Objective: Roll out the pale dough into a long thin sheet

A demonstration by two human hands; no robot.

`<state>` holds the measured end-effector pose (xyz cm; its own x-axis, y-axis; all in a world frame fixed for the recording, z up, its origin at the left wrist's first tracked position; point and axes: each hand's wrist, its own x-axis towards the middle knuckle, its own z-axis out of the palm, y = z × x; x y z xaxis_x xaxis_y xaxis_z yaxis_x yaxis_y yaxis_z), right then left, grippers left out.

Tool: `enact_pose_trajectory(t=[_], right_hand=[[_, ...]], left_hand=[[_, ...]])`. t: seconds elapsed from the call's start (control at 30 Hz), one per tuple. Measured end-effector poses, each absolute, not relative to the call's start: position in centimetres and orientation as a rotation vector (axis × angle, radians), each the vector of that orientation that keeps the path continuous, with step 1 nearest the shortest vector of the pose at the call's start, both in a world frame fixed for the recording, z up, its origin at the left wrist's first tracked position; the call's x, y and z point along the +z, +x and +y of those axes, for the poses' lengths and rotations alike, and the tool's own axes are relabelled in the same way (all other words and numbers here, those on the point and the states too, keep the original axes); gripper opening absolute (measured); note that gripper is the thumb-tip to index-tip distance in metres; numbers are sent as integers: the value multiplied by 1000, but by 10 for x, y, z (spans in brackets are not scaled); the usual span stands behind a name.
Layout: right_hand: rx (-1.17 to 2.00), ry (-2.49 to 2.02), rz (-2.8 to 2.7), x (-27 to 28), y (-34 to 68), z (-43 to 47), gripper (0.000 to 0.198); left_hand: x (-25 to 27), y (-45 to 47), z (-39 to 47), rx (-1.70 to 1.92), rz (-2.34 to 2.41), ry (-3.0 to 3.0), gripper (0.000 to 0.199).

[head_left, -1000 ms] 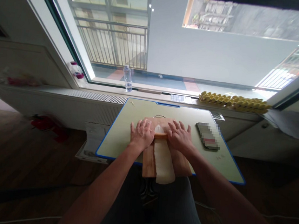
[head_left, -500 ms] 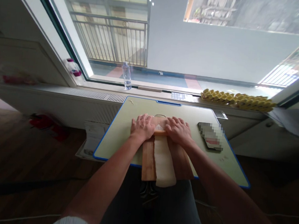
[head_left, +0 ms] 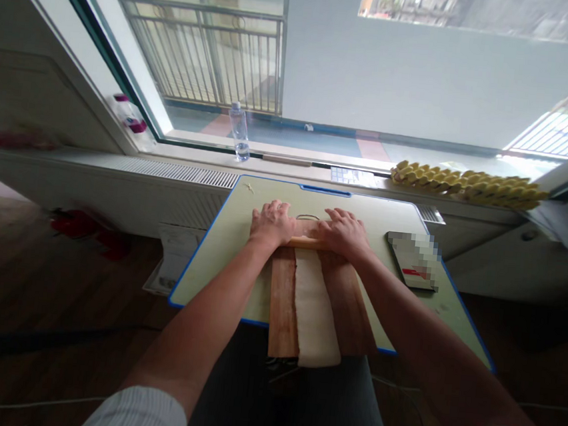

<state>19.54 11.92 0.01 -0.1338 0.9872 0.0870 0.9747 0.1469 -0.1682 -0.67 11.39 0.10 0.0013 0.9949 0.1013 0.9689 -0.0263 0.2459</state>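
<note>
A wooden rolling pin [head_left: 306, 242] lies crosswise over the far part of a long pale strip of dough [head_left: 315, 316]. My left hand [head_left: 270, 224] rests on the pin's left end, fingers bent forward over it. On the other end, my right hand [head_left: 345, 233] presses in the same way. Both palms hide the pin's ends. Beneath the dough is a wooden cutting board [head_left: 283, 307], its near edge jutting past the table towards my lap. The dough's near end reaches slightly over that edge.
The board rests on a pale green table [head_left: 224, 254] with a blue rim. A phone-like dark slab [head_left: 412, 262], partly pixelated, lies at right. Along the windowsill stand a water bottle [head_left: 239, 133] and yellow egg trays [head_left: 467, 184]. A dough scrap [head_left: 249, 187] sits at the far left corner.
Both hands have pushed the rolling pin a little farther from me along the dough. The head view has shifted slightly, so the table and board appear larger.
</note>
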Motion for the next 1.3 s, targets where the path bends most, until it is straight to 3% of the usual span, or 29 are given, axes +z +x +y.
enact_pose_trajectory(t=[0.4, 0.83, 1.3], right_hand=[[171, -1987, -2210, -2, 194, 136, 55], [100, -2035, -2240, -1, 195, 86, 65], [-11, -2039, -2208, -2, 192, 45, 61]], left_hand=[[0, -8, 132, 317, 2106, 2109, 48], [-5, -7, 89, 250, 2103, 2113, 61], [3, -2, 41, 359, 2106, 2111, 54]])
